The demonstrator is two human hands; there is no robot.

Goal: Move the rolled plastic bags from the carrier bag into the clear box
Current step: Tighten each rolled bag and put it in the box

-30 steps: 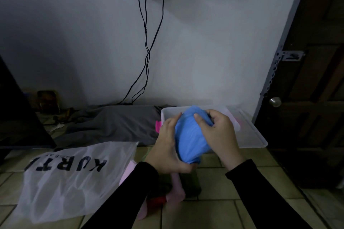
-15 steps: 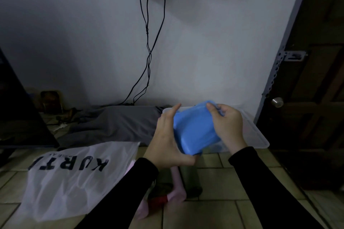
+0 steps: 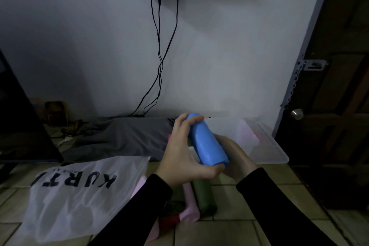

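A white carrier bag (image 3: 79, 195) printed with dark letters lies flat on the tiled floor, to the left of and below the left hand (image 3: 183, 158). Directly behind both hands sits the clear box (image 3: 265, 146), its lid under it, something pink dimly visible inside. A grey cloth (image 3: 123, 138) is bunched on the floor to the left of the left hand, against the wall. Beneath the hands lie more rolls on the floor: a dark green roll (image 3: 205, 195), with a pink roll (image 3: 189, 205) just beside it. Between the hands is the blue rolled bag (image 3: 207, 142), raised in front of the box; the left hand's fingers curl over its upper end, thumb beneath, while the right hand (image 3: 237, 158) cradles its lower end from below.
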